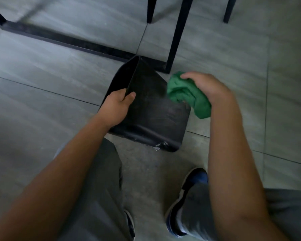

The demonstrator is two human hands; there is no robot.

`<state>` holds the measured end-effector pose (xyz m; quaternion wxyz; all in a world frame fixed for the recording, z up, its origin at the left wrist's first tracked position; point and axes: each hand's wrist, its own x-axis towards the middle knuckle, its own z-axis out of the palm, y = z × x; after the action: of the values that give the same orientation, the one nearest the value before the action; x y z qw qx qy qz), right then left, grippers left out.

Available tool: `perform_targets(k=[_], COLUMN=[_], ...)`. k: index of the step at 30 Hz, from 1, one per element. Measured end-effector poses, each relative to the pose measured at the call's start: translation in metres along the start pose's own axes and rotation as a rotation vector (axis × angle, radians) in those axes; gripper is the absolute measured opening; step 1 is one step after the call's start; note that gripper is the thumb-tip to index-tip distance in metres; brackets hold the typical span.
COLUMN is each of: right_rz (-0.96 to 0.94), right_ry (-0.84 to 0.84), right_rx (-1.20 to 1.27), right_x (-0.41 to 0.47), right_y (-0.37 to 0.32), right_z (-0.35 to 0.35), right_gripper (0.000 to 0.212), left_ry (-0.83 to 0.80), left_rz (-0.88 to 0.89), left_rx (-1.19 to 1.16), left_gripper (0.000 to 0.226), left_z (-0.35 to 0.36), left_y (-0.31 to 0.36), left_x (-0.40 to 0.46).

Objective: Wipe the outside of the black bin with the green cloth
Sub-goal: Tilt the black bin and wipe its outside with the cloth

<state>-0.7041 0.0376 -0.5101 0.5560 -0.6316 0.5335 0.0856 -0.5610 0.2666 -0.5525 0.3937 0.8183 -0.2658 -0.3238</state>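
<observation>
The black bin (153, 110) lies tipped on the grey tiled floor, its open mouth turned to the left and one broad outer side facing up. My left hand (116, 106) grips the bin's rim, thumb on the outside wall. My right hand (207, 89) holds the bunched green cloth (186, 94) just off the bin's right edge, the cloth touching or nearly touching the upper right corner of the side. A pale scuff shows at the bin's near bottom corner.
A black metal table frame (76, 42) runs along the floor behind the bin, with an upright leg (175, 37) just beyond it. Chair legs (150, 9) stand farther back. My knees and a blue and black shoe (189, 193) are below.
</observation>
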Motion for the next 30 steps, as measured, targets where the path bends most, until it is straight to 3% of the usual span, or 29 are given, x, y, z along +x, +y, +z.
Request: perform_targets(k=[2,5,8,10,12,21,24,27,30], right_rz=[0.07,0.096,-0.029,-0.113,-0.202,-0.528,-0.309,-0.001,-0.024], right_ry=[-0.017,0.122,0.448,0.664,0.769,0.672,0.8,0.779,0.746], right_rx=[-0.015,0.159,0.049,0.026,0.005,-0.276,-0.196,-0.169,-0.069], right_x=[0.007,0.036,0.065,0.068,0.064,0.037,0.063,0.089,0.094], right_y=[0.021,0.048,0.063,0.073,0.081,0.085,0.111,0.134,0.128], right_z=[0.02,0.05,0.058,0.062,0.081,0.136,0.113,0.078,0.08], right_gripper=[0.037,0.037,0.044,0.031,0.025,0.047,0.052,0.056,0.056], left_ry=[-0.014,0.012,0.006,0.004,0.021,0.049,0.024,0.013,0.008], left_rz=[-0.003,-0.01,-0.019,-0.024,-0.032,-0.089,-0.056,-0.054,-0.034], left_rx=[-0.005,-0.009,-0.001,-0.02,-0.039,-0.086,-0.061,-0.083,-0.07], left_gripper=[0.033,0.031,0.035,0.033,0.03,0.029,0.026,0.024,0.031], left_z=[0.002,0.001,0.0,0.001,0.002,0.001,0.006,0.006,0.006], left_y=[-0.002,-0.006,-0.008,-0.007,-0.008,-0.014,-0.006,-0.008,-0.008], left_x=[0.001,0.001,0.0,0.001,0.002,0.008,0.005,0.003,0.0])
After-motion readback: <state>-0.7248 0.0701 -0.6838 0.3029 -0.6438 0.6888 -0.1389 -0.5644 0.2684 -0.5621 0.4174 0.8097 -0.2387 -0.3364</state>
